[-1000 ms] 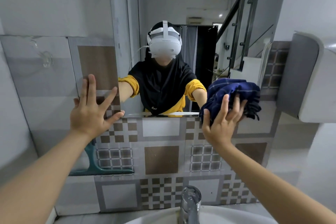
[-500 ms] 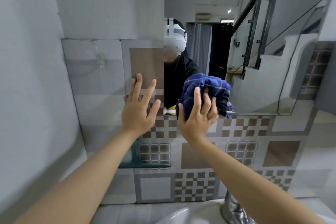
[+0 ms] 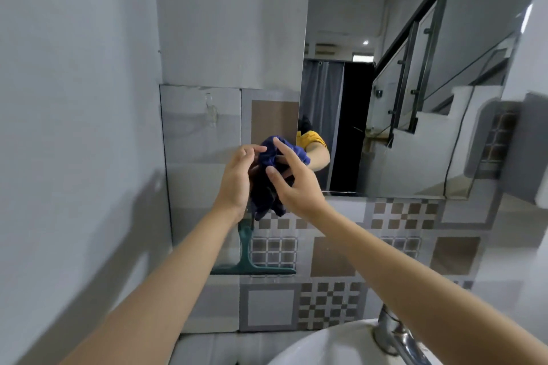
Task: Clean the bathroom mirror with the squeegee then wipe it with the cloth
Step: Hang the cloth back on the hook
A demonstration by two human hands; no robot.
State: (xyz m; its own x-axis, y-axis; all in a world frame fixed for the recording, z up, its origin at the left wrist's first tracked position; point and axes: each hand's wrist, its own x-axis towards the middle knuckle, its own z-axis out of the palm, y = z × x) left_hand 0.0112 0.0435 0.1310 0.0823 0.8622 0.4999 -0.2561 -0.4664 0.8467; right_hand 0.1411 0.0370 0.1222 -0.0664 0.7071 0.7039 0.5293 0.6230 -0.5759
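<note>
The dark blue cloth (image 3: 268, 187) is bunched up between both hands, in front of the tiled wall at the lower left corner of the mirror (image 3: 415, 104). My left hand (image 3: 235, 181) grips the cloth from the left, fingers curled over its top. From the right, my right hand (image 3: 295, 187) holds the cloth with thumb and spread fingers. The teal squeegee (image 3: 247, 258) hangs on the wall just below my left hand, blade down; its handle top is hidden behind the cloth. The mirror reflects a yellow sleeve and a staircase.
A white sink (image 3: 311, 344) with a chrome tap (image 3: 391, 332) sits at the bottom right. A plain grey wall closes in on the left. A clear hook (image 3: 212, 111) is stuck on the tile, and a grey wall-mounted box (image 3: 533, 145) juts out at the right.
The view has swung left. My right hand carried the cloth left off the mirror, and my left hand left the wall and took hold of the cloth too.
</note>
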